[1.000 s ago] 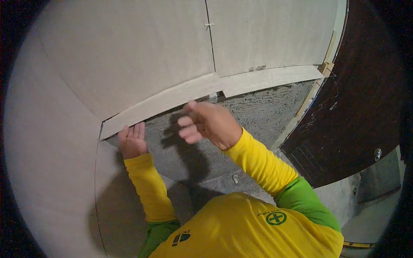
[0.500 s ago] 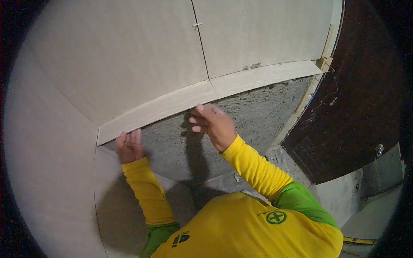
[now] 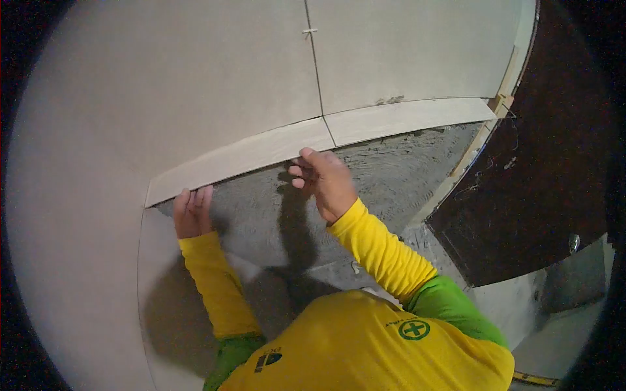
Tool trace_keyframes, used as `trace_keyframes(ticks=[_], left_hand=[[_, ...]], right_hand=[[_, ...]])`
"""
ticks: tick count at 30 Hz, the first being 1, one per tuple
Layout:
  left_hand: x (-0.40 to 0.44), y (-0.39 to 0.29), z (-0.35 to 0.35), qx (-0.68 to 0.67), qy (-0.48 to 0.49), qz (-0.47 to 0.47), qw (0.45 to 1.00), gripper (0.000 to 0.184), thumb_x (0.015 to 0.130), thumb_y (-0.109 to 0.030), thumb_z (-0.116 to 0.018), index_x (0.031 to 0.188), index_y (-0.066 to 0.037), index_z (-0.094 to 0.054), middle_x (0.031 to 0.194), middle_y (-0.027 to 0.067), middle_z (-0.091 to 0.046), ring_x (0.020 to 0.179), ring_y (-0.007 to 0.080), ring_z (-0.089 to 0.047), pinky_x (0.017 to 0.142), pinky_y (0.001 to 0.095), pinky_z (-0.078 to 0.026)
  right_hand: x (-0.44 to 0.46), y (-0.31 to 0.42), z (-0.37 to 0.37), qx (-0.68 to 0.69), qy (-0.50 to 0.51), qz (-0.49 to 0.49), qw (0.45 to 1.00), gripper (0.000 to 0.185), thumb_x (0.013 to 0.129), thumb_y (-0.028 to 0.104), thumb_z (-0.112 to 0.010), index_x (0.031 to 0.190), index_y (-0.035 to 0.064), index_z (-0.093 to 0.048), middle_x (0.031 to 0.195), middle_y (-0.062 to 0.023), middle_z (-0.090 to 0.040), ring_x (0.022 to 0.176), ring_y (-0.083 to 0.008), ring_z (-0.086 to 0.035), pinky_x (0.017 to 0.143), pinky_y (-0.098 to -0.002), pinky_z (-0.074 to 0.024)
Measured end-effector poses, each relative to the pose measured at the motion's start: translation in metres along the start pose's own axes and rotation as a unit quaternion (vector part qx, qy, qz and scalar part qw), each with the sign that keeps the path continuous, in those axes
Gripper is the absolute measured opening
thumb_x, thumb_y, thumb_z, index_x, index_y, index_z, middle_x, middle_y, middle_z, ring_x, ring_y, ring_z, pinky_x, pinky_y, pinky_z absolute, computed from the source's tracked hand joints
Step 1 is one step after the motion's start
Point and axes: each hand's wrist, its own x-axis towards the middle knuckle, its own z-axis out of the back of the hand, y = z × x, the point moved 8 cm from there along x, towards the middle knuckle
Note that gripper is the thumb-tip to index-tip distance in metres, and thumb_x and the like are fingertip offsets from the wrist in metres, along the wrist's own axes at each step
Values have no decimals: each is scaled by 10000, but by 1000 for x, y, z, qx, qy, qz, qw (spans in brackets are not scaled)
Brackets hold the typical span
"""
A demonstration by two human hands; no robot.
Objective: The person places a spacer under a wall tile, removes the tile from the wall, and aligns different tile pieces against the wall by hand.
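A long, narrow pale tile strip [image 3: 241,159] lies along the lower edge of the large wall tiles. My left hand [image 3: 193,212] is under its left part, fingertips up against the bottom edge. Near the strip's right end, the thumb of my right hand [image 3: 329,186] presses on the lower edge, its other fingers curled just below. A second tile strip [image 3: 411,122] continues to the right, separated by a thin dark joint. Below both strips is grey, ridged mortar [image 3: 391,166]; neither hand covers the strips' faces.
Large pale tiles [image 3: 228,72] cover the wall above, with a small white cross spacer [image 3: 310,31] in their joint. A dark brown door [image 3: 521,189] stands at right beside a pale frame edge [image 3: 469,153]. A yellow-and-black tool [image 3: 536,379] lies low at right.
The joint between the two strips now shows as a clearer dark line. Both hands stay at the left strip's lower edge, and the camera view has shifted slightly.
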Motion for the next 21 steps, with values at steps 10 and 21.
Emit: trace_keyframes(ticks=[10,21], left_hand=[[-4,-2,-13,69,-3,-25,997,179,874,-70,-552,1020,-4,-473,1136,148,-531,1082,240,-524,984,383,-458],[-6,-2,-16,-2,-51,8,999,308,853,-91,-550,1121,30,-457,1211,214,-510,1173,366,-491,1026,507,-414]], right_hand=[[1,-2,0,51,-5,10,999,246,880,211,-614,994,20,-507,952,-114,-597,874,-216,-615,778,-349,-512],[2,0,-1,60,-7,23,998,259,860,214,-644,943,23,-490,893,-94,-606,824,-181,-617,731,-305,-508]])
